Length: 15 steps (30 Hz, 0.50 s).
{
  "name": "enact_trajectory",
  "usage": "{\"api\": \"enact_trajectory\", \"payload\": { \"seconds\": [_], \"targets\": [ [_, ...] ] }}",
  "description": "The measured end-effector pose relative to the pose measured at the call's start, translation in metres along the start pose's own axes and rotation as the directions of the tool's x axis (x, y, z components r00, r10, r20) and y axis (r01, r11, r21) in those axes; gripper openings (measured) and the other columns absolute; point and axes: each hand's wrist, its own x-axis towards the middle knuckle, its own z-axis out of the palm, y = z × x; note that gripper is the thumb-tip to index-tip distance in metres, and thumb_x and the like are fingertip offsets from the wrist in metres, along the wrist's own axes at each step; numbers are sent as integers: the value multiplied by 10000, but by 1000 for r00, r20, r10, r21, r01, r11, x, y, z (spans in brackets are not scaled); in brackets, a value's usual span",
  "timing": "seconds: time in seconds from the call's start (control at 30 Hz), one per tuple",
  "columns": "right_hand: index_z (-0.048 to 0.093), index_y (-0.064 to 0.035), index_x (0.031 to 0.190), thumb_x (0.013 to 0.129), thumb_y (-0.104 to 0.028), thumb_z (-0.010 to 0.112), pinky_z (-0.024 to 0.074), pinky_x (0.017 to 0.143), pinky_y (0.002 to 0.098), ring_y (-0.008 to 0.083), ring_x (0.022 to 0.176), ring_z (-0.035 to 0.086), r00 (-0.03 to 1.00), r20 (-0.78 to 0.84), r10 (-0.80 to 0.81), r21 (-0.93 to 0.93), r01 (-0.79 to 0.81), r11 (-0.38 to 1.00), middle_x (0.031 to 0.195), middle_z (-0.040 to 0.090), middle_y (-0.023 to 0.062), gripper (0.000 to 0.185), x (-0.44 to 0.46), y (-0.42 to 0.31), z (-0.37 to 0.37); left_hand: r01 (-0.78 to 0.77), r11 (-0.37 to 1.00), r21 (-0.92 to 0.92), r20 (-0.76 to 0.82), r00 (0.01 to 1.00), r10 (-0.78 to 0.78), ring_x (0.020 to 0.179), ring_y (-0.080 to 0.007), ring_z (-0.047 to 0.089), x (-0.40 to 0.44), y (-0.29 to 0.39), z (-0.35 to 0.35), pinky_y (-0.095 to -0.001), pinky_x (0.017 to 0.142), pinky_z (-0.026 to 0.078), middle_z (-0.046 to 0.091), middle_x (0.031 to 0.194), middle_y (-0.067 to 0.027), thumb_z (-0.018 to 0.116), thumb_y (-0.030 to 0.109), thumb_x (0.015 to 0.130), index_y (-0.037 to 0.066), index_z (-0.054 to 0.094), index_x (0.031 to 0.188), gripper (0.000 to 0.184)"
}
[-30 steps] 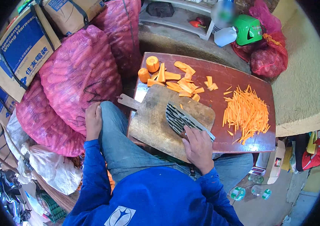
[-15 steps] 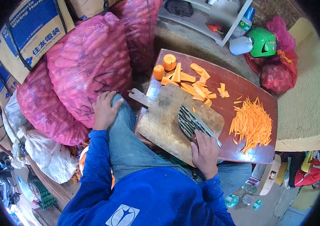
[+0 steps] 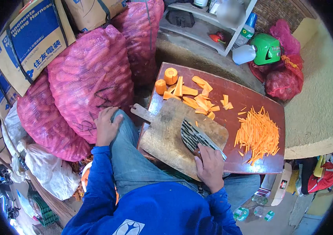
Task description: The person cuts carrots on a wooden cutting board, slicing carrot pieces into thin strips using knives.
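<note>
Knife [image 3: 195, 135] on cutting board [image 3: 164, 137], pointing toward 11 o'clock; right grip [image 3: 210, 164] pinching dark handle [image 3: 197, 152]. Likely stiff, fairly light, slick when damp; hold by handle. Carrot shreds [image 3: 257, 135] at board's 3 o'clock: probably light, limp, best cupped. Left grip [image 3: 107, 126] loosely spread on knee [image 3: 125, 127].

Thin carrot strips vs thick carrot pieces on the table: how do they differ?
Cut: the thin carrot strips are slender matchsticks; the thick carrot pieces are chunky slabs and stubs.
Arrangement: the strips form one dense heap; the pieces lie in a looser scatter.
Place: the strips sit right of the cutting board, the pieces mostly beyond its far edge.
Shared: both are orange, on the reddish-brown table.
</note>
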Motion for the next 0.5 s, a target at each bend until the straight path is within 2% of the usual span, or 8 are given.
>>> {"api": "enact_trajectory", "payload": {
  "seconds": [0.5],
  "targets": [
    [657,-55,1447,931,-190,791,511,902,471,355,1008,619,1000,2,-6,12,6,1000,1236,701,128,550,0,0,0,4,1000,-5,-7,1000,-4,1383,-327,589,0,-3,2,-520,1153,406,715,1434,-100,803,372,954,136,780,1343,456]
  ]
}}
